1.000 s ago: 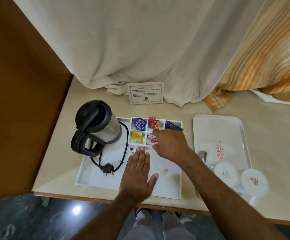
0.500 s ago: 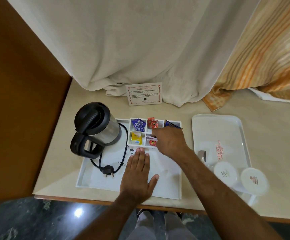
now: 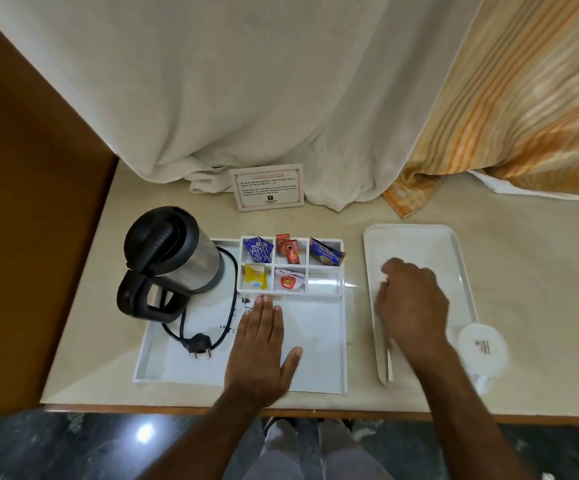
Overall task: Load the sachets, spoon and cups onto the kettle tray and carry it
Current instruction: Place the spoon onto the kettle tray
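Observation:
The white kettle tray [image 3: 319, 344] holds a black and steel kettle [image 3: 177, 251] with its cord and plug [image 3: 199, 342]. At the tray's back, a divided box holds sachets: blue [image 3: 256, 249], red [image 3: 289, 249], dark blue [image 3: 326, 252], yellow [image 3: 255, 276] and a red-and-white one [image 3: 289, 281]. My left hand [image 3: 262, 348] lies flat on the tray floor. My right hand [image 3: 412, 299] hovers, fingers curled down, over a second white tray [image 3: 416, 244] and covers the spoon's bowl. The spoon [image 3: 388, 362] handle sticks out beneath it. One lidded cup [image 3: 483, 348] shows beside my wrist.
A printed card [image 3: 269, 187] stands behind the kettle tray against a white curtain [image 3: 246, 98]. A striped orange curtain [image 3: 523, 116] hangs at the right. A wooden panel [image 3: 21, 202] borders the counter's left side. The counter's front edge [image 3: 177, 408] runs just below the trays.
My right hand has left the sachet compartments and moved right onto the second tray, over the spoon. It now hides one of the two cups. My left hand has stayed put.

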Demonstrator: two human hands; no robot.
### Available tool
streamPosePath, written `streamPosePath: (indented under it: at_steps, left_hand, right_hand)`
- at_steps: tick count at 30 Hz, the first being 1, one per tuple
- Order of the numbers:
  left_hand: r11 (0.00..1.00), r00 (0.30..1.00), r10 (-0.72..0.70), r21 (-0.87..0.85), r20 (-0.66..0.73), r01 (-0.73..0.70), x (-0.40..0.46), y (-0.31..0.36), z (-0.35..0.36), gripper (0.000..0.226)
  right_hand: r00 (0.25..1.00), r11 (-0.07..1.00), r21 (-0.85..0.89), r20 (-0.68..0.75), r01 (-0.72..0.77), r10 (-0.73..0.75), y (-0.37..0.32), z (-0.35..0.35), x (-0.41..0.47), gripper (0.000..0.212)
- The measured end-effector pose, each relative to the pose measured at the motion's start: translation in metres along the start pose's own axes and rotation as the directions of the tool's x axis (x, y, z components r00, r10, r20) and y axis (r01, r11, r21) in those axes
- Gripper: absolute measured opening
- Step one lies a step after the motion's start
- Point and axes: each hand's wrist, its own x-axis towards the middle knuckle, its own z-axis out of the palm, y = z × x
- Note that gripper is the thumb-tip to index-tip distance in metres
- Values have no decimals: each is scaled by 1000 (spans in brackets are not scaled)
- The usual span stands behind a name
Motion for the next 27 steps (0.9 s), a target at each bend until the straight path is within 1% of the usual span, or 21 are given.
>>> streamPosePath:
  at_steps: [1,2,4,6,8,10,12,15,17,19,21,23,24,27]
  left_hand:
    - [1000,1000,-1,-3,4,1,0,0,-1,83]
    - [1000,1000,-3,-6,7,3,-1,0,-1,83]
    - [1000,1000,-4,1,14,4,-1,0,-2,83]
    - [1000,1000,-8,10,20,8,0,1,-3,84]
    - [1000,1000,-8,8,15,7,0,1,-2,84]
    - [1000,1000,-5,5,18,5,-1,0,-2,84]
    - [1000,1000,-4,6,15,4,-1,0,-2,84]
    - [1000,1000,-3,6,11,3,0,0,-2,84]
    - [1000,1000,3,8,12,-4,0,0,-2,84]
    - [1000,1000,2,10,7,-3,0,0,-3,84]
    - [1000,1000,-6,8,8,6,0,0,-3,84]
    - [1000,1000,-9,4,10,9,0,0,-2,83]
    - [1000,1000,-6,0,9,6,0,0,-1,83]
    - [1000,1000,10,-8,2,-10,1,0,-2,82]
  right_hand:
    - [993,995,-101,120,-7,20,12,-1,5,18]
    - [971,989,-150,234,0,36,19,-1,11,19]
    - [915,991,-130,399,-8,60,24,3,20,22]
    - [865,995,-82,495,-54,87,23,8,28,19]
    - [844,995,-48,528,-85,97,22,10,33,13]
    - [853,995,12,516,-94,74,25,9,37,10]
    - [870,985,139,493,-101,19,29,6,39,17]
    - [914,916,383,404,-123,-47,19,-3,35,20]
    - [929,866,483,365,-132,-61,1,-3,26,18]
    - [921,858,489,387,-155,-54,-19,6,11,16]
    - [919,906,398,394,-142,-29,-35,19,-6,16]
    - [952,956,284,305,-73,-18,-43,33,-20,16]
    - [971,964,259,240,-55,-9,-44,40,-26,15]
    - [999,958,284,46,-32,20,-47,57,-42,9]
